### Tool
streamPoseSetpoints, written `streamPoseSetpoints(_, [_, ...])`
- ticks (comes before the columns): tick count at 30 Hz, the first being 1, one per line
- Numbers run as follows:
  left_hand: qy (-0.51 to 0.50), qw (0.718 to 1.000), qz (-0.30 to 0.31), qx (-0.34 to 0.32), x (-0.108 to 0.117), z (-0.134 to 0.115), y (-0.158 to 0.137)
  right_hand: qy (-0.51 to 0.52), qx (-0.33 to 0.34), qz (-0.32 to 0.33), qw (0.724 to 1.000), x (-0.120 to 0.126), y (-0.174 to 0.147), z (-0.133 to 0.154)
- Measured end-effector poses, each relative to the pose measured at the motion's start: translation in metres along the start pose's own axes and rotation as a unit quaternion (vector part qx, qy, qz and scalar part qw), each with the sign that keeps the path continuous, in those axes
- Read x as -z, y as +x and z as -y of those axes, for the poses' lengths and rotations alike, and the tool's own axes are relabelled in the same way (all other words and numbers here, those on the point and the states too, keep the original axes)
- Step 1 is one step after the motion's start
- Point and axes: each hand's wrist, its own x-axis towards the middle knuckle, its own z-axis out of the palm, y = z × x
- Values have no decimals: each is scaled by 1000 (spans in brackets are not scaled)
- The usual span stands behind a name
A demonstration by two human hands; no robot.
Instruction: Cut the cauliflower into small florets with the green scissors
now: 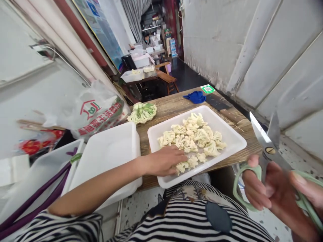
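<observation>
My right hand (275, 195) holds a pair of scissors (270, 150) with pale green handles, fingers through the loops. Its blades are spread apart and point upward, clear of the table. My left hand (165, 159) rests in a white tray (237, 143), fingers stretched over the near left edge of a pile of cauliflower florets (186, 143). The fingertips touch florets and are partly hidden among them. Behind the tray's left corner lies a larger piece of cauliflower (142, 112), its pale green stem side showing.
Left of the tray stand stacked white containers (106, 148) and a bin with long purple eggplants (50, 188). A plastic bag (98, 111) sits behind them. A cleaver (224, 109) and a blue cloth (195, 97) lie at the table's back. Far off, a person (148, 42) sits at another table.
</observation>
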Motion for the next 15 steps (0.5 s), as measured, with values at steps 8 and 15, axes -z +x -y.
streamPoseSetpoints(8, [29,997,-23,74,7,3,5,172,-36,71,982,-13,-1,-8])
streamPoseSetpoints(15, [-322,924,-98,180,36,13,10,147,-60,139,977,-21,5,-23])
